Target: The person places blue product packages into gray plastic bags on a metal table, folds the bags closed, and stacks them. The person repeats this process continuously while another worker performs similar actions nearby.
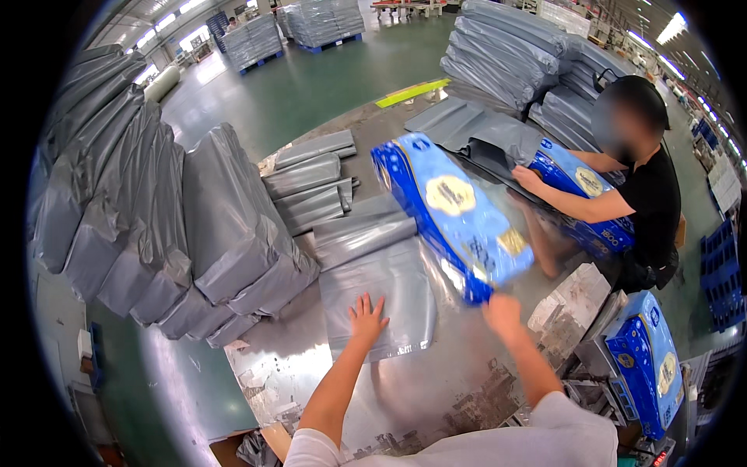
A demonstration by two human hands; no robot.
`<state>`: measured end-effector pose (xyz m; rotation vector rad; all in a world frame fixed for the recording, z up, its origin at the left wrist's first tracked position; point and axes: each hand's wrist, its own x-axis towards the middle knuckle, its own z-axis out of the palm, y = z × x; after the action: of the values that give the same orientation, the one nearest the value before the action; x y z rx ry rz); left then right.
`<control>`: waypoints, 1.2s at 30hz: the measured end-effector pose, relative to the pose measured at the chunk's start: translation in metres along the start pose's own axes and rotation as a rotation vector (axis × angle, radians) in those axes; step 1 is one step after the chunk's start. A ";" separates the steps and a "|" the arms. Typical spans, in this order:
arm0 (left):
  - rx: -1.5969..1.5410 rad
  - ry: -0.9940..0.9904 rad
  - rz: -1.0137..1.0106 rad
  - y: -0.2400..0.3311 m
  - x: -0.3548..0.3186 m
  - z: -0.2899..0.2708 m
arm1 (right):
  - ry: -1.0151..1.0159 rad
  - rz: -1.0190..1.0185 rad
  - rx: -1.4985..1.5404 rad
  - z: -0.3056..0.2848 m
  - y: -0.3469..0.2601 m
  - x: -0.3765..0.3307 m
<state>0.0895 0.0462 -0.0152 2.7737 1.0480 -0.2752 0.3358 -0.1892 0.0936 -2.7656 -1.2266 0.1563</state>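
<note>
My left hand (366, 320) lies flat with fingers spread on a grey plastic mailing bag (398, 292), which rests on the metal table. In my right hand (504, 315) is the near corner of a long blue pack of tissue paper (459, 226), slanting across the table beside the bag. The fingertips are partly hidden at that corner, and the pack looks slightly blurred. A rolled grey bag part (366, 237) lies just beyond my left hand. Folded grey bags (311, 179) are laid in several bundles behind it.
Stacked filled grey bags (226, 226) rise at the left. At the right, a co-worker (650, 179) pulls a grey bag (498, 144) over another blue pack (572, 171). Another tissue pack (650, 366) stands on equipment at the lower right. The metal table (405, 397) has worn patches.
</note>
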 end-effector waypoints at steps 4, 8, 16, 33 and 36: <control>-0.026 0.079 -0.037 0.005 -0.051 0.020 | -0.683 -0.317 0.196 -0.034 -0.017 -0.157; -0.144 0.180 0.004 0.034 -0.103 0.038 | -0.915 -0.161 1.119 -0.088 -0.010 -0.207; -0.409 0.282 0.128 0.122 -0.209 0.076 | 0.290 0.018 0.776 0.164 0.125 -0.229; -2.168 -0.471 -0.033 0.104 -0.220 0.090 | -0.202 -0.062 1.331 -0.026 -0.021 -0.276; -2.348 -0.195 -0.050 0.098 -0.230 0.106 | -0.326 -0.158 1.291 -0.047 -0.030 -0.310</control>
<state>-0.0265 -0.1957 -0.0573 0.5480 0.4758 0.4437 0.1136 -0.4026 0.1599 -1.5343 -0.8617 0.9922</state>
